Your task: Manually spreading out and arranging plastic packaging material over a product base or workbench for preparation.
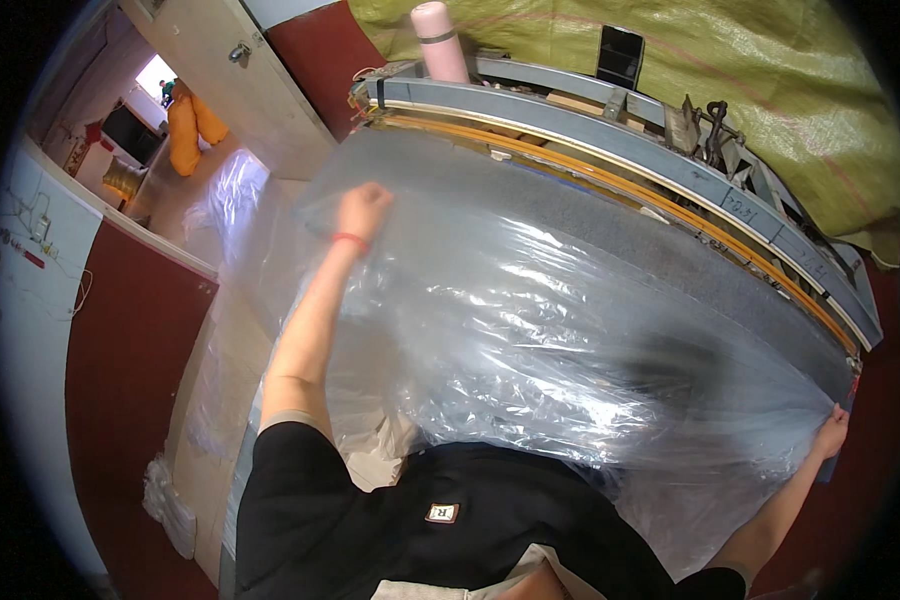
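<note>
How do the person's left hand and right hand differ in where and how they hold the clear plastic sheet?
The left hand is stretched far forward at the far left edge of the clear plastic sheet; the right hand sits out at its near right corner. The left hand is closed into a fist; the right hand pinches the edge with its fingers. The left wrist wears a red band; the right shows none. Both grip the same sheet, spread over the grey bench.

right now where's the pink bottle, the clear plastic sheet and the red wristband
pink bottle (438,42), head view, middle of its body
clear plastic sheet (530,320), head view, crinkled middle of the sheet
red wristband (349,239), head view, band on the left wrist
</note>
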`<move>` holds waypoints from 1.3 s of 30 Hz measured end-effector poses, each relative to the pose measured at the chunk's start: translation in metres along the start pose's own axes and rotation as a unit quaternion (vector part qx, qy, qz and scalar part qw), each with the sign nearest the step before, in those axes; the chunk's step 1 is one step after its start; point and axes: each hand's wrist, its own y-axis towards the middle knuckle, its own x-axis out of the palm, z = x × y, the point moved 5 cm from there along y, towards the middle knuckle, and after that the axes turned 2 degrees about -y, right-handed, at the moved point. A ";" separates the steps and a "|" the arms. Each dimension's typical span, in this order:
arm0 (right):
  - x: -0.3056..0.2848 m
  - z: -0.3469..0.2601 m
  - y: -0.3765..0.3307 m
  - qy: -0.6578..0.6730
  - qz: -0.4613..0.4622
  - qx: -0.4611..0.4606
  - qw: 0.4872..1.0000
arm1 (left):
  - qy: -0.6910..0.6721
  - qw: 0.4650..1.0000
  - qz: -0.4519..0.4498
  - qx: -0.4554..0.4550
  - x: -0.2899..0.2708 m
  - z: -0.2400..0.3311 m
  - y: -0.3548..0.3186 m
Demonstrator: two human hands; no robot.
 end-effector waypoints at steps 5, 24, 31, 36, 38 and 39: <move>0.000 -0.002 -0.002 0.019 0.015 0.037 0.999 | 0.051 0.997 0.055 0.018 -0.010 0.020 -0.004; -0.068 -0.040 0.035 0.228 0.183 0.158 0.943 | -0.213 0.959 0.178 0.059 -0.035 0.105 0.066; 0.018 -0.093 0.038 0.328 0.169 0.018 0.929 | -0.221 0.962 0.160 -0.002 0.066 -0.031 0.115; 0.044 -0.100 0.060 0.421 0.186 0.039 0.887 | -0.282 0.952 0.111 -0.036 0.089 -0.042 0.154; 0.046 -0.097 0.063 0.433 0.190 0.054 0.879 | -0.317 0.943 0.106 -0.009 0.094 -0.042 0.160; 0.048 -0.090 0.065 0.441 0.197 0.067 0.873 | -0.319 0.942 0.102 -0.008 0.100 -0.041 0.162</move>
